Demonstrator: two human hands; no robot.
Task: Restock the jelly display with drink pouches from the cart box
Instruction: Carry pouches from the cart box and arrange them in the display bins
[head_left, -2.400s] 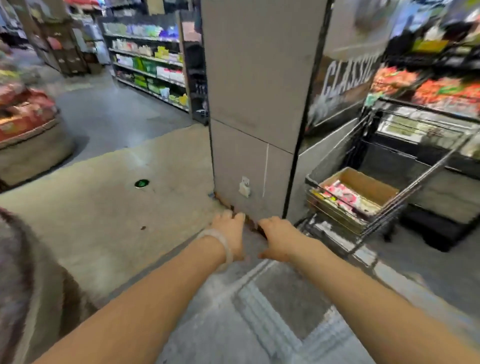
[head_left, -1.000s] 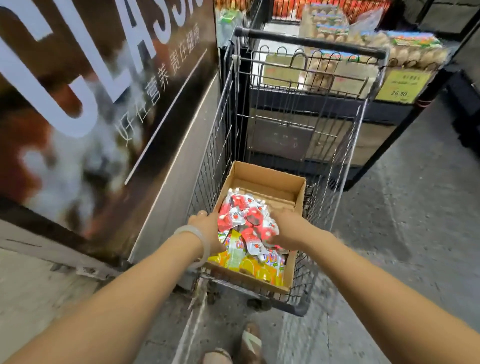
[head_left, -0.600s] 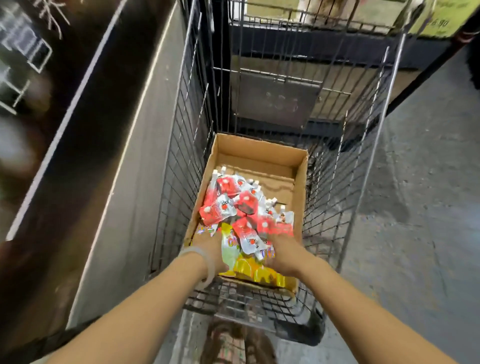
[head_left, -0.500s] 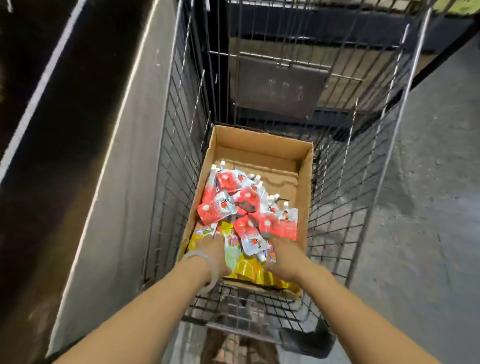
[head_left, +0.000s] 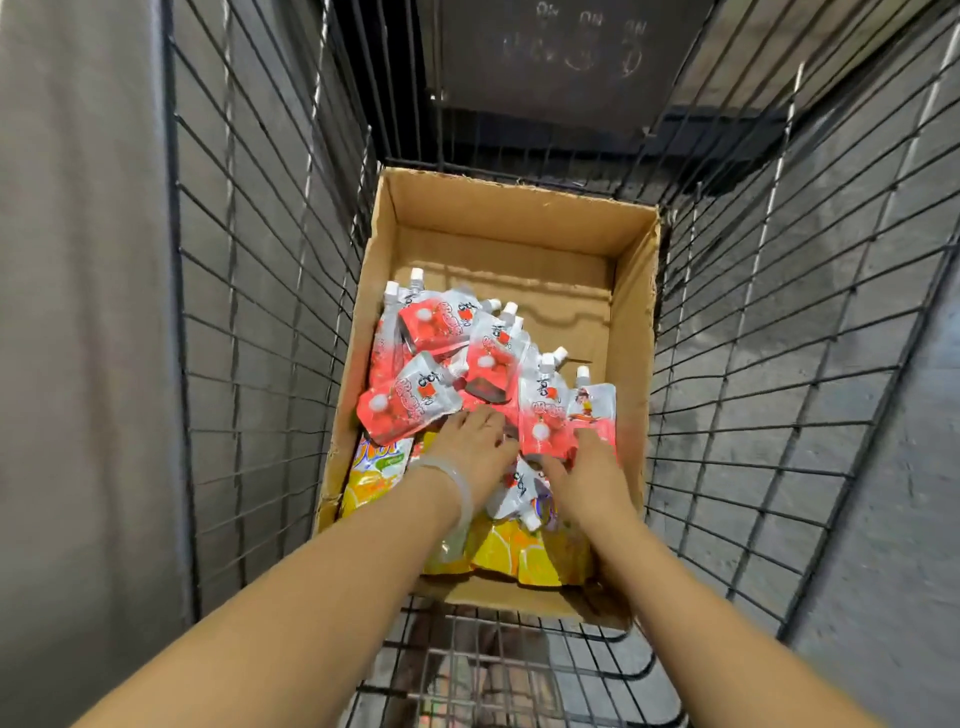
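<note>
Head view: cardboard box (head_left: 631, 332) in wire cart (head_left: 249, 291). Red drink pouches (head_left: 410, 405) piled at box's left and middle, yellow pouches (head_left: 519, 556) at near end. Left hand (head_left: 475, 447) and right hand (head_left: 592, 467) reach into pile; fingers buried among pouches, grip cannot be told. Pale bangle (head_left: 457, 493) on left wrist.

An open cardboard box (head_left: 631, 332) is seen at the centre of the frame, set on the floor of a wire cart (head_left: 249, 291), its far half bare. Red-and-white spouted drink pouches (head_left: 410, 402) (white caps mostly pointing to the top of the frame) are heaped loosely in the box's middle and left. Yellow pouches (head_left: 519, 556) are laid flat beneath them along its lower edge.
</note>
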